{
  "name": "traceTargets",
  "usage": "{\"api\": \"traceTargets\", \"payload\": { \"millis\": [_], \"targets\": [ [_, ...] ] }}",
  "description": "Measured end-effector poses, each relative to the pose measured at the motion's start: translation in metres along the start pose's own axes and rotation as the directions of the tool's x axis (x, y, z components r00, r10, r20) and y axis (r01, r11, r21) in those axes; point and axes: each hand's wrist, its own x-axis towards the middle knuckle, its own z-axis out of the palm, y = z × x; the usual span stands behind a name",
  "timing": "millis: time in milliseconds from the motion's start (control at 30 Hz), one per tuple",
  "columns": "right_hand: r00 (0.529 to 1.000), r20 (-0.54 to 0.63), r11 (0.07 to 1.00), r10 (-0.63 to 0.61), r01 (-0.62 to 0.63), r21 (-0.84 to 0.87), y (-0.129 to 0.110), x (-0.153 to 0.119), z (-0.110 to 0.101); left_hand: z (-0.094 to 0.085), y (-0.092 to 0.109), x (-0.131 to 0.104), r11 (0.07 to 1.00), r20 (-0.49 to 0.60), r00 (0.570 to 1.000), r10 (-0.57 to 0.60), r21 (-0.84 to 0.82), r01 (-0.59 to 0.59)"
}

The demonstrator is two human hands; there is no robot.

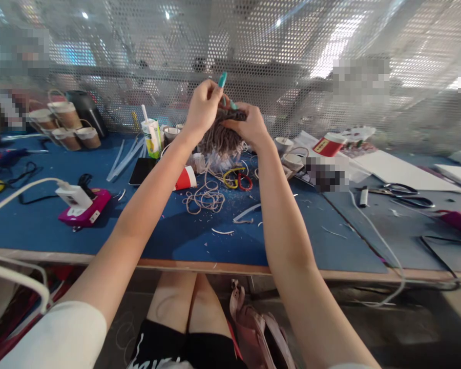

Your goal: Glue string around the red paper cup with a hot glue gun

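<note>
The yarn (225, 141) is up above the back of the blue table (184, 243), between the two hands. It is a fat, soft, brown bunch, and its many thick strands hang down like a mop. The right hand (251, 123) pinches it firmly near the top, with the thumb in front and the other fingers behind. The left hand (205, 107) is right beside the top of the bunch, fingers bent and close together (one nail is long, smooth and blue-green). I cannot tell if those fingers have hold of a strand.

Below the hands, thin tan string (205, 199) lies in loose, messy loops. Near it are a hard yellow loop (229, 178) and a red one (245, 182). A shiny red and white cup (186, 178) lies on its side, partly behind the left arm. A boxy carton (151, 138) stands with a white straw (144, 114) in it. Behind everything is a gray sheet (253, 41) full of small round holes.
</note>
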Motion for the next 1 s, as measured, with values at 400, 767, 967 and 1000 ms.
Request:
{"api": "traceTargets", "payload": {
  "millis": [400, 767, 967, 1000],
  "targets": [
    [0.947, -0.318, 0.876, -0.055, -0.107, -0.47, -0.004, -0.017, -0.004, 0.014, 0.001, -0.018, 0.85, 0.164, 0.943, -0.29, -0.409, 0.333],
    [0.9, -0.434, 0.889, 0.037, -0.228, -0.398, 0.044, -0.019, -0.006, 0.048, -0.019, -0.065, 0.428, 0.385, 0.779, -0.495, -0.673, 0.604],
    [0.877, -0.475, 0.909, 0.068, -0.251, -0.333, 0.047, -0.02, -0.011, 0.068, -0.012, -0.099, 0.335, 0.472, 0.703, -0.533, -0.645, 0.687],
    [0.87, -0.487, 0.909, 0.071, -0.258, -0.327, 0.047, -0.021, -0.012, 0.071, -0.011, -0.105, 0.314, 0.487, 0.686, -0.54, -0.64, 0.701]
  ]
}}
